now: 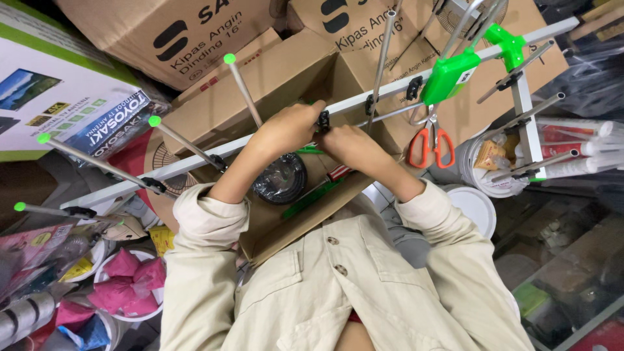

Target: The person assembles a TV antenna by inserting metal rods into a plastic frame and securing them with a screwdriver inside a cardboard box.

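Above cardboard boxes (273, 78), both hands' fingers (305, 123) clamp the antenna boom (390, 88), slanting lower-left to upper-right.

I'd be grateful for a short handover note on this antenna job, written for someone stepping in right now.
Left hand: closed on the white antenna boom beside a black clamp.
Right hand: on the same clamp from the other side.
Boom lies slantwise over the open cardboard box; a cable coil sits inside.
Done: green-tipped rods and green plastic housing are on the boom.
Left: the clamp in hand looks unfinished. Orange-handled scissors hang nearby.
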